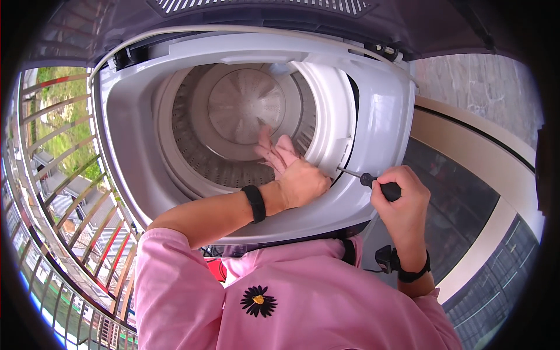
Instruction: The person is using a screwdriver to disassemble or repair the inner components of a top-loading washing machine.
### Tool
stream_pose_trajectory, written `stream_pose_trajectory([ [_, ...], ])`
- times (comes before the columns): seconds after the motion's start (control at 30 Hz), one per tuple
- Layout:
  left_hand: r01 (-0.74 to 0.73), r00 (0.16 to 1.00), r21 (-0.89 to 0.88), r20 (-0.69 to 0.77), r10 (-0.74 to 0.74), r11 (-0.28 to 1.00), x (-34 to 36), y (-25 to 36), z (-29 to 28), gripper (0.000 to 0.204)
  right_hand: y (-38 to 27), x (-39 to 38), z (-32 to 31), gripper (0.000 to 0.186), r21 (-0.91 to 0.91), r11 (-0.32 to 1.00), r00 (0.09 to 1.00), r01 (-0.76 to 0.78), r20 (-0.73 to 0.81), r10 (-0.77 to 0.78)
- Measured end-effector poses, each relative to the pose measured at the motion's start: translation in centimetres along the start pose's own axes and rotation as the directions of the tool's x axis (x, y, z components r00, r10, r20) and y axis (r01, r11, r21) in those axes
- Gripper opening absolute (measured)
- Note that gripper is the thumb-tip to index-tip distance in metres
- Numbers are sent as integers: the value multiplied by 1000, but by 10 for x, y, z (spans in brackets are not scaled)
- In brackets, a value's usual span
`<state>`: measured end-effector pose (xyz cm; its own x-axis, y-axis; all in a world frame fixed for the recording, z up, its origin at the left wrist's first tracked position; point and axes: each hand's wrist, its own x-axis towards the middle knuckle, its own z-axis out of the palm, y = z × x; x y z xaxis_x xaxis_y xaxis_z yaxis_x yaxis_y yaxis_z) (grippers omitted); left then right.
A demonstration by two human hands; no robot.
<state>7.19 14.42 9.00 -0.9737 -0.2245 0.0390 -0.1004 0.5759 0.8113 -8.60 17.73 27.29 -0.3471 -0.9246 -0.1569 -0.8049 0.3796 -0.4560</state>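
Note:
My right hand (402, 195) is wrapped round a screwdriver (371, 180) with a dark handle and thin metal shaft. The shaft points left, and its tip meets the right side of the white tub ring (330, 140), beside a row of small slots. My left hand (304, 182) is closed over the near right rim of the washing machine tub. From it a pale pink, soft piece that looks like cloth (280, 154) reaches into the drum (201, 146); its tip is blurred. Most of the left fingers are hidden. The ring sits inside the machine's grey top frame (379, 116).
Above the opening stands the raised dark lid (268, 18), with a pale hose (233, 28) along its base. A metal railing (70, 198) runs along the left. To the right are a dark-panelled, beige-framed cabinet (449, 198) and a grey stone-like surface (478, 87).

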Motion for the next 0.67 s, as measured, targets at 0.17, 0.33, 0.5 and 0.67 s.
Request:
stream_pose_trajectory([
  [0.17,26,978,105,204,-47,994,1,6,-25,8,6,4,-3,16,-2,1000,1000,-16,2,16],
  [0.33,-63,969,96,246,37,993,-12,-4,-12,9,-1,3,-1,16,2,1000,1000,-25,4,25],
  [0.5,22,991,39,-133,-16,999,10,-10,-13,14,3,4,-2,17,13,999,999,-29,20,29],
  [0.67,-86,982,167,180,55,982,12,-6,-21,9,-1,4,-1,15,-8,999,999,-45,14,45],
])
